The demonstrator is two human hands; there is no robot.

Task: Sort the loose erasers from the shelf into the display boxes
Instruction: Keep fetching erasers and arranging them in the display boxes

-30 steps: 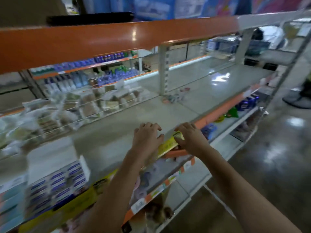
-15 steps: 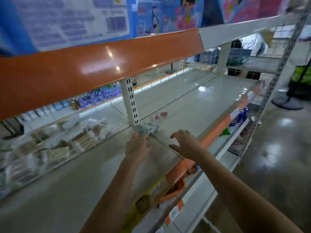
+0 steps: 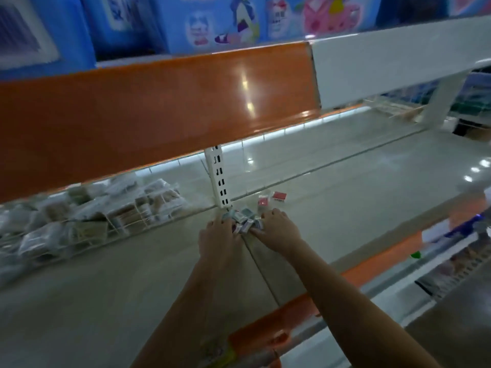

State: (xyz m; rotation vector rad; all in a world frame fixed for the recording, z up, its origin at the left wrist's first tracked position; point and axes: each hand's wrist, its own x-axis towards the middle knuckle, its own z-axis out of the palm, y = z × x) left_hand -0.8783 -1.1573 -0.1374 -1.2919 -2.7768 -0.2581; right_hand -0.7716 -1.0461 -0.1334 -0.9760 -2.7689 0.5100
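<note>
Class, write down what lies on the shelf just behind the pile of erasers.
Behind the pile of erasers stand the white slotted upright and two red packets. Both hands hide the pile's near edge.

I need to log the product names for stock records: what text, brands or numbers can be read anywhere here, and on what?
None can be read.
Blue boxes on the top shelf: cartoon pictures, lettering blurred.
Loose erasers between the left hand and right hand: wrappers too small.
Two red packets behind them: print illegible.
Bagged goods in the wire bins: no legible labels.
</note>
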